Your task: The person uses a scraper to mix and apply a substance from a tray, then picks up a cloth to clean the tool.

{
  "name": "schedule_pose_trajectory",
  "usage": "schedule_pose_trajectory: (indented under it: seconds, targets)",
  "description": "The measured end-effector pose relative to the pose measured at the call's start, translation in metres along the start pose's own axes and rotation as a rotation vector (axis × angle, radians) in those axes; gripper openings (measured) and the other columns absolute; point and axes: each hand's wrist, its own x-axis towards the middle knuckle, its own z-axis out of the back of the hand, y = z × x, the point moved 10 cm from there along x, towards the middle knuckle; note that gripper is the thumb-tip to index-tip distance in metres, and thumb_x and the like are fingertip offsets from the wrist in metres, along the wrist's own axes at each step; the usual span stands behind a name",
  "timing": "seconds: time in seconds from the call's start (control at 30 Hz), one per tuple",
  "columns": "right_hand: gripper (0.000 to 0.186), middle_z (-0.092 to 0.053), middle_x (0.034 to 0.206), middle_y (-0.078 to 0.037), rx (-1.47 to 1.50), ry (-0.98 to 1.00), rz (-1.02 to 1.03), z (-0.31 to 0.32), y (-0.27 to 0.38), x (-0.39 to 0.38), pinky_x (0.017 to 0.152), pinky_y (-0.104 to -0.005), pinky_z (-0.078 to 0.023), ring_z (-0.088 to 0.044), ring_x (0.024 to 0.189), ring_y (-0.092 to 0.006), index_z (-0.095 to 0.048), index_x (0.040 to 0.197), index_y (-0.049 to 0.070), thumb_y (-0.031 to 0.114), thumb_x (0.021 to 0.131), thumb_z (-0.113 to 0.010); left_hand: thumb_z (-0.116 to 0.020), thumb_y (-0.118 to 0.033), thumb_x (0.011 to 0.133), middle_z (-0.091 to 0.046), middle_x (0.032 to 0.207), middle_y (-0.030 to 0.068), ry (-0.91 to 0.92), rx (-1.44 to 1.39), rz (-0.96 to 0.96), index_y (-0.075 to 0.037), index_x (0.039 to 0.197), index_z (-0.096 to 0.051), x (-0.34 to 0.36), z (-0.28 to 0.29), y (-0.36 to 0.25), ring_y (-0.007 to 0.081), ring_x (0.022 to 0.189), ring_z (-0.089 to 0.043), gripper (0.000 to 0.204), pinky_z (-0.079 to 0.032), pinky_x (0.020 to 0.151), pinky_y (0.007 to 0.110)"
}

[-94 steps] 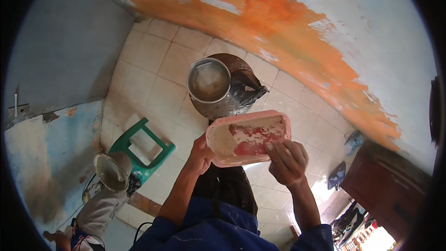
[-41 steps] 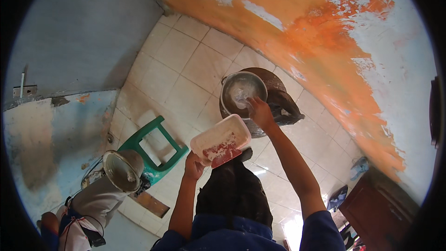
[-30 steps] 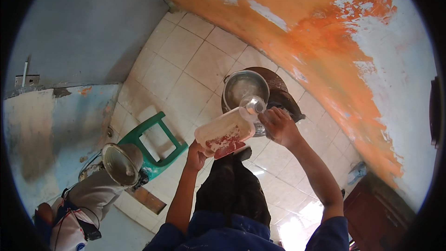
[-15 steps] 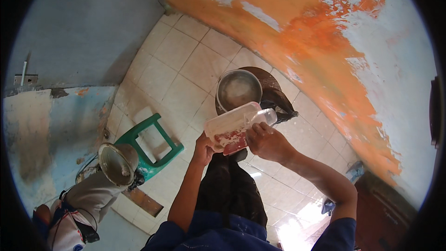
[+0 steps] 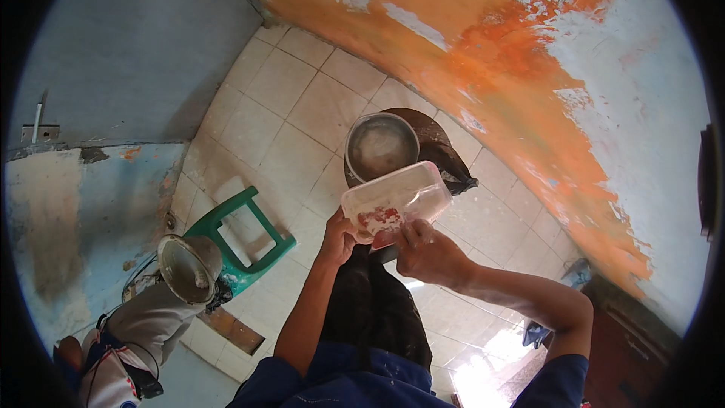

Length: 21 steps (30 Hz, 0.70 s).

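A translucent plastic tub [image 5: 411, 185] is tilted in front of me, with white paste and red patches inside it. My left hand [image 5: 339, 239] is closed on its left end. At the tub's near side my right hand [image 5: 432, 252] is closed, its fingers round a red flat scraper [image 5: 384, 239], mostly hidden by the hand and tub. Just beyond the tub, on the floor, stands a round metal basin [image 5: 382, 146] with a whitish inside, partly covered by the tub's far edge.
A dark plastic bag [image 5: 445, 157] lies behind the basin. To the left are a green plastic stool [image 5: 266, 257] and a paste-smeared bucket [image 5: 189, 268], beside another person's leg [image 5: 147, 317]. An orange wall [image 5: 483, 68] with peeled white patches rises at the right.
The tub has tipped and shifted slightly right. My right hand has moved down from the tub's right end to its near edge, and the red scraper has moved with it.
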Motion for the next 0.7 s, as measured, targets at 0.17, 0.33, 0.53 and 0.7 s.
schedule_pose_trajectory:
  seconds: [0.17, 0.33, 0.53, 0.7]
  targets:
    - [0.012, -0.061, 0.084, -0.004, -0.068, 0.082, 0.034, 0.009, 0.012, 0.005, 0.073, -0.0327, -0.048, -0.060, 0.083, -0.0208, -0.070, 0.070, 0.006, 0.016, 0.066, -0.065, -0.048, -0.007, 0.068, -0.056, 0.122, 0.0179, 0.043, 0.000, 0.001, 0.006, 0.132, -0.040, 0.003, 0.003, 0.007, 0.0284, 0.110, -0.060, 0.066, -0.052, 0.094, 0.038]
    - [0.015, -0.061, 0.080, -0.007, 0.178, -0.123, -0.088, 0.042, -0.017, 0.007, 0.068, -0.0316, -0.049, -0.062, 0.079, -0.0223, -0.067, 0.073, 0.002, 0.011, 0.062, -0.067, -0.051, -0.010, 0.068, -0.057, 0.122, 0.0174, 0.041, -0.023, -0.032, 0.006, 0.132, -0.041, 0.004, 0.015, 0.012, 0.0283, 0.111, -0.059, 0.068, -0.049, 0.096, 0.038]
    - [0.019, -0.061, 0.075, -0.007, 0.659, -0.601, -0.699, 0.055, -0.111, -0.042, 0.062, -0.0330, -0.053, -0.062, 0.066, -0.0225, -0.066, 0.084, 0.005, 0.001, 0.066, -0.071, -0.050, -0.007, 0.065, -0.058, 0.121, 0.0158, 0.043, -0.080, -0.055, 0.004, 0.132, -0.042, -0.005, 0.037, 0.003, 0.0268, 0.111, -0.059, 0.068, -0.049, 0.096, 0.036]
    - [0.021, -0.064, 0.074, -0.008, 0.775, -0.694, -1.162, -0.036, -0.152, -0.085, 0.058, -0.0270, -0.049, -0.060, 0.061, -0.0192, -0.068, 0.089, 0.004, 0.006, 0.071, -0.078, -0.053, -0.012, 0.065, -0.054, 0.129, 0.0166, 0.018, 0.014, -0.081, 0.004, 0.138, -0.036, -0.024, 0.057, -0.016, 0.0289, 0.121, -0.053, 0.076, -0.042, 0.105, 0.038]
